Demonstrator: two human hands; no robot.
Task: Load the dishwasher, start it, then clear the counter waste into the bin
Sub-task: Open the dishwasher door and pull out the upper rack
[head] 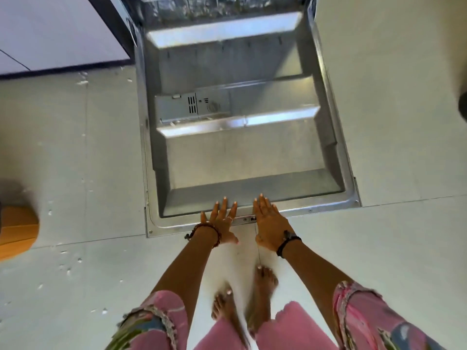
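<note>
- The dishwasher door [242,152] lay folded down flat, filling the view from centre up to 12 o'clock, its steel inner face upward; I judged it was down for loading or about to be lifted shut.
- The detergent tray [192,107] sat on the door just left of centre, towards 11 o'clock from the hands.
- The rack [202,6] showed only as a blurred strip at 12 o'clock, pushed back inside the machine; what it held could not be told.
- The left hand [222,218] lay at the door's near edge, at 6 o'clock of the door, fingers straight and spread, tips over the rim, gripping nothing.
- The right hand [269,221] lay just beside it at the same edge, fingers straight and together, palm turned partly up, holding nothing; whether it touched the rim was unclear.
- Both hands sat at the free edge, which I judged the natural place to raise the door, being farthest from the hinge.
- The control strip [249,219] showed between the hands on the door's top edge.
- The bare feet [242,299] stood on the floor [75,173] at 6 o'clock, close behind the hands.
- A wooden object [17,231] sat at 9 o'clock, well apart.
</note>
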